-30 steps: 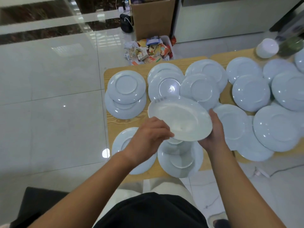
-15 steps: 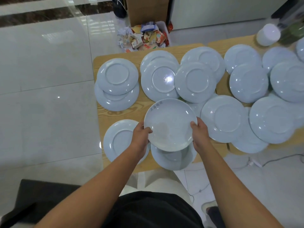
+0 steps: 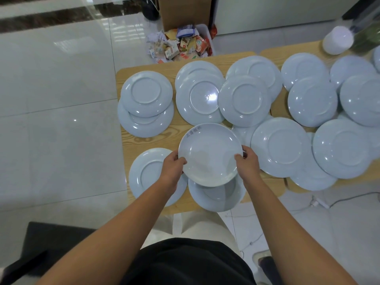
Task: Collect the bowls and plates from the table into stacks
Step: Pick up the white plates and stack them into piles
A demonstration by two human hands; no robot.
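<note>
My left hand and my right hand are both out in front of me, low in the middle of the frame. The arms reach forward and lean in toward each other. Each hand pinches one side of the white plate, thumb on top of the rim and fingers under it. The plate is face up and about flat, with small gray writing on its upper left rim. It hangs over the near edge of the wooden table.

Right under it lies the bottom plate, face down, poking out past the table edge. I cannot tell if the two touch. Just left of my left hand is the side plate, also face down.

Further up, at the left, is a pile of two plates. Beside it, in the middle, is another two, then another two. More plates overlap across the right side.

I count about eighteen plates in all, one of them in my hands. Some hide under others and the right edge cuts some off, so I am not sure.

At the upper right stands one white round thing, too blurry to name. At the top middle are one cardboard box and one bin of wrappers.
</note>
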